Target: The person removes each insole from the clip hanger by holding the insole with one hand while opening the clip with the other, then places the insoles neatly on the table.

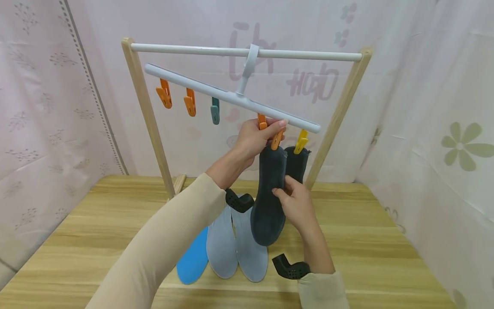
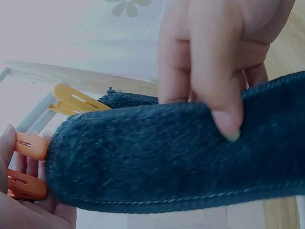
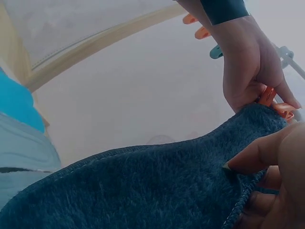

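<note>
A dark fleecy insole (image 1: pixel 269 197) hangs toe-down below the low right end of the white clip hanger (image 1: pixel 231 98). Its heel meets an orange clip (image 1: pixel 276 140), which my left hand (image 1: pixel 251 139) pinches with the thumb in front and fingers behind. Around the insole's right edge, my right hand (image 1: pixel 298 205) holds it between thumb and fingers. Behind it a second dark insole (image 1: pixel 297 164) hangs from a yellow clip (image 1: pixel 301 142). Another orange clip (image 1: pixel 262 121) is beside my left fingers. In the left wrist view the fleece (image 2: pixel 143 157) shows its stitched edge.
The hanger tilts down rightward from a white rod (image 1: pixel 308 55) on a wooden frame (image 1: pixel 339 116). Orange clips (image 1: pixel 190 103) and a green clip (image 1: pixel 215 111) hang at left. Two grey insoles (image 1: pixel 221 246) and a blue insole (image 1: pixel 194 259) lie on the wooden table (image 1: pixel 366 249).
</note>
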The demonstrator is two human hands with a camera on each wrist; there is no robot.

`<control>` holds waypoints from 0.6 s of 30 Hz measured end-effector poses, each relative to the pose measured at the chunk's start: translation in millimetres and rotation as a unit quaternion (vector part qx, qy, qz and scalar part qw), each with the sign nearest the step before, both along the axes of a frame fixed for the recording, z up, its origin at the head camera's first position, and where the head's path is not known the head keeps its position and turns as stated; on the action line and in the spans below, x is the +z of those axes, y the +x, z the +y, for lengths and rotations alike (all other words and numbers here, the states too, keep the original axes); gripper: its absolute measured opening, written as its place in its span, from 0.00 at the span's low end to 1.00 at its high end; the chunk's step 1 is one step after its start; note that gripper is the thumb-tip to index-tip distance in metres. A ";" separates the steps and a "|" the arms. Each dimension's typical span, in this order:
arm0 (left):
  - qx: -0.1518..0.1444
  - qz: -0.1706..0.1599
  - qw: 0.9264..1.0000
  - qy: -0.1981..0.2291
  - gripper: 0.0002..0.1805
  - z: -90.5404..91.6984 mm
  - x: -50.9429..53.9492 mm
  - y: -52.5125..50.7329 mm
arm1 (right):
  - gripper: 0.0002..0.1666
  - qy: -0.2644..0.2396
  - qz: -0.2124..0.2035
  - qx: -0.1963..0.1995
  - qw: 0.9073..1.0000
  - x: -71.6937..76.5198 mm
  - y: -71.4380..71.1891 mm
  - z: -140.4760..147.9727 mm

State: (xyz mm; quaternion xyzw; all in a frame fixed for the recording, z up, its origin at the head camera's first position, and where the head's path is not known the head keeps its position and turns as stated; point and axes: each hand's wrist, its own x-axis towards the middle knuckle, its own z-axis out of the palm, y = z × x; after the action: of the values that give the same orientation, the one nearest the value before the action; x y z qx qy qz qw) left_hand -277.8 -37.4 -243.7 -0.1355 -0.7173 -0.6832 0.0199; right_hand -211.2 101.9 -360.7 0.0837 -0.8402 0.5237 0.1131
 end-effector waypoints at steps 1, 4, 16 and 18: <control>0.000 -0.001 1.000 0.000 0.17 -0.9 -0.2 -0.2 | 0.09 0.004 -0.003 0.002 1.000 -1.4 0.9 0.6; 0.001 0.000 1.000 0.000 0.17 -2.4 -0.8 -0.8 | 0.10 0.017 -0.002 0.008 1.000 -5.3 4.1 3.5; 0.003 0.005 1.000 -0.001 0.16 -7.1 -1.5 -0.9 | 0.10 0.100 -0.009 0.044 0.994 -13.7 15.5 12.8; 0.002 0.003 1.000 0.001 0.16 -7.5 -1.4 -0.9 | 0.18 0.112 -0.019 0.057 0.992 -15.6 14.0 13.5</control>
State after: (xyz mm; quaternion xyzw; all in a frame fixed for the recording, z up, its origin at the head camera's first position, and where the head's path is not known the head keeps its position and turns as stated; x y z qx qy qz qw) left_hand -278.7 -45.0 -245.1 -0.1355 -0.7168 -0.6836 0.0235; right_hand -197.2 115.4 -376.3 0.1338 -0.8893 0.4337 0.0566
